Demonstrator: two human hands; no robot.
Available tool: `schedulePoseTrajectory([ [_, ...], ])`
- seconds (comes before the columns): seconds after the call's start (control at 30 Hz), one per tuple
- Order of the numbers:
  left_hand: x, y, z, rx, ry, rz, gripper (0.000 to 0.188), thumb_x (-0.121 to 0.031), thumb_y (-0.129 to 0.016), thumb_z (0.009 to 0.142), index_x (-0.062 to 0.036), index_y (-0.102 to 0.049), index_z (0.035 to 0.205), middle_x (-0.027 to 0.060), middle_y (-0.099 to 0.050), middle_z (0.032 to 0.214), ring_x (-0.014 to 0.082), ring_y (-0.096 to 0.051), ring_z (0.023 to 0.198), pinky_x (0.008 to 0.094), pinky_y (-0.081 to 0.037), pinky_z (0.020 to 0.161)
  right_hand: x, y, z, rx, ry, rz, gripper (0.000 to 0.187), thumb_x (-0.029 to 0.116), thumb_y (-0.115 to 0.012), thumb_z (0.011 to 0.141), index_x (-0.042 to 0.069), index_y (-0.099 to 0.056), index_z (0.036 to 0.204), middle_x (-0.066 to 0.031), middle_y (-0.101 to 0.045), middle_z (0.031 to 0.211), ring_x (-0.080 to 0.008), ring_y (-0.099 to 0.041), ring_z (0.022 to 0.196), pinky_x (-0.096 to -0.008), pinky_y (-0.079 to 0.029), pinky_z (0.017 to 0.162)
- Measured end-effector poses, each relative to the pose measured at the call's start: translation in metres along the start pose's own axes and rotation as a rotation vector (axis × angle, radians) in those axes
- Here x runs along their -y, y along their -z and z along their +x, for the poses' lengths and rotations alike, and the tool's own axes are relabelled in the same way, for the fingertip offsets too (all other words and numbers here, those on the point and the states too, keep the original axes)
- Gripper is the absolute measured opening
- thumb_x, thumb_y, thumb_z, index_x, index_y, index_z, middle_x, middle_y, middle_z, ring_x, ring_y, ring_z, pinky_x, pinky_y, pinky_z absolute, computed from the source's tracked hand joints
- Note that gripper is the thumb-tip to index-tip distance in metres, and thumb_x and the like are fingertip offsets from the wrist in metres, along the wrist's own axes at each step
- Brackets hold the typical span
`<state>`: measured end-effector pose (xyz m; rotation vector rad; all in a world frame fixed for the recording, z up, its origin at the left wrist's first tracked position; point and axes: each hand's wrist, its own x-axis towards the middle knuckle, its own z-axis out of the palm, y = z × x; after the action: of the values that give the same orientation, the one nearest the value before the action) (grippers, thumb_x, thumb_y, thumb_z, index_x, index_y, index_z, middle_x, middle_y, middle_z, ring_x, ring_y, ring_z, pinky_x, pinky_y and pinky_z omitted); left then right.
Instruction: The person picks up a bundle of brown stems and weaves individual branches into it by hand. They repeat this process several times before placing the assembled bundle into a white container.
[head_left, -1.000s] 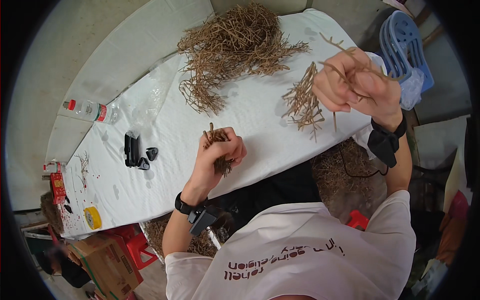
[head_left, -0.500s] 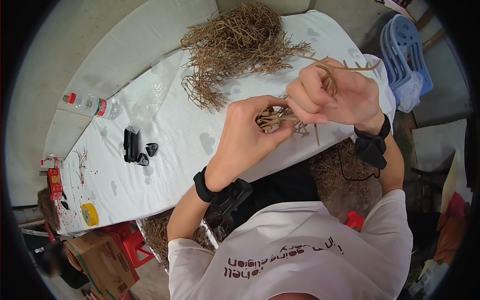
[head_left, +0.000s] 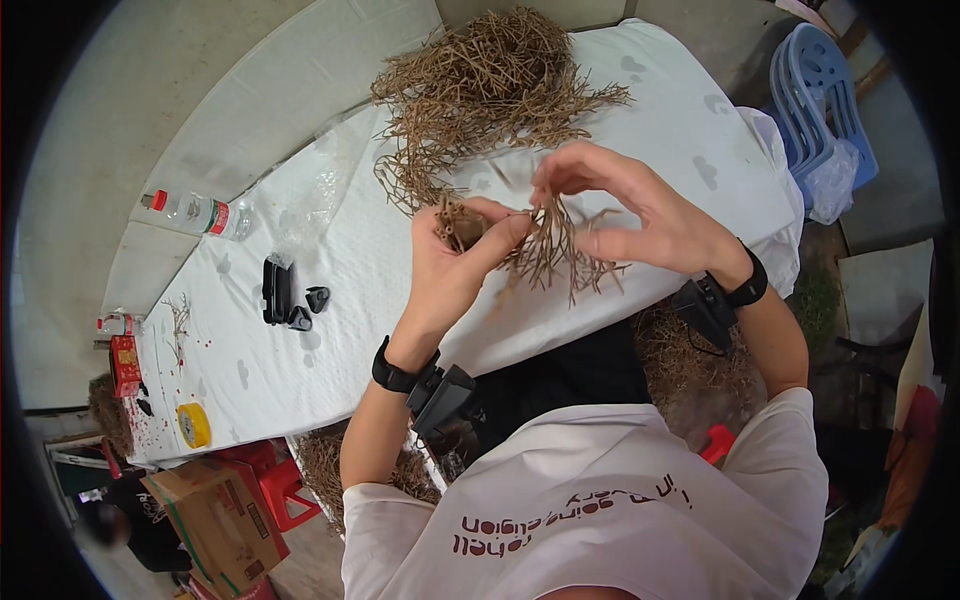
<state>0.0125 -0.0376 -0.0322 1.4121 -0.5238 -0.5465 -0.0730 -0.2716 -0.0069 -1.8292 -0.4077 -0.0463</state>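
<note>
My left hand (head_left: 445, 275) is wrapped round a bundle of thin brown branching twigs (head_left: 555, 245). Cut stem ends show in a cluster beside its thumb, and the forked tips fan out to the right. Around those tips my right hand (head_left: 650, 220) is curved, thumb and fingers apart, with no twig plainly gripped. Just beyond both hands a large tangled heap of the same twigs (head_left: 490, 85) lies on the white-covered table (head_left: 350, 375).
To the left on the table are black plastic parts (head_left: 277, 290), a yellow tape roll (head_left: 194, 425) and a red-capped bottle (head_left: 195, 213). Blue stacked stools (head_left: 825, 100) stand at far right. A cardboard box (head_left: 220, 520) and a person are at lower left; more twigs (head_left: 700, 370) lie below.
My left hand has turned the bundle, so its stem ends now face left and its tips right. The long twig is gone from my right hand, which has moved left and opened.
</note>
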Motion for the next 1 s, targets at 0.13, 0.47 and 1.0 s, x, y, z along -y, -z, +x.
schedulePoseTrajectory([
  [0.13, -0.003, 0.01, -0.003, -0.017, -0.13, 0.259, 0.013, -0.003, -0.077, 0.092, 0.0045, -0.075, 0.082, -0.0018, -0.064, 0.067, 0.0041, -0.053, 0.061, 0.0239, -0.04, 0.056, -0.001, 0.006, 0.003, 0.02, -0.228, 0.18, 0.034, 0.016, -0.067, 0.093, -0.003, -0.066, 0.121, -0.007, -0.072, 0.104, -0.0146, -0.065, 0.096, -0.0301, -0.05, 0.088],
  [0.47, -0.012, 0.011, -0.004, -0.041, -0.461, 0.537, 0.007, -0.001, -0.079, 0.087, 0.0015, -0.08, 0.094, 0.0056, -0.064, 0.071, 0.0135, -0.057, 0.061, 0.0284, -0.042, 0.057, -0.005, -0.008, 0.011, 0.069, -0.287, 0.217, 0.027, 0.023, -0.071, 0.099, -0.002, -0.081, 0.096, -0.0009, -0.074, 0.08, -0.0035, -0.057, 0.069, -0.0223, -0.043, 0.065],
  [1.0, -0.007, 0.026, 0.007, 0.288, -0.488, 0.517, 0.027, 0.001, -0.074, 0.082, 0.0005, -0.076, 0.11, 0.0122, -0.065, 0.09, 0.0292, -0.064, 0.078, 0.0367, -0.052, 0.072, -0.016, -0.025, 0.021, 0.201, -0.489, 0.737, 0.029, 0.023, -0.069, 0.102, -0.004, -0.079, 0.105, -0.0025, -0.076, 0.087, -0.0011, -0.05, 0.063, -0.0208, -0.039, 0.057],
])
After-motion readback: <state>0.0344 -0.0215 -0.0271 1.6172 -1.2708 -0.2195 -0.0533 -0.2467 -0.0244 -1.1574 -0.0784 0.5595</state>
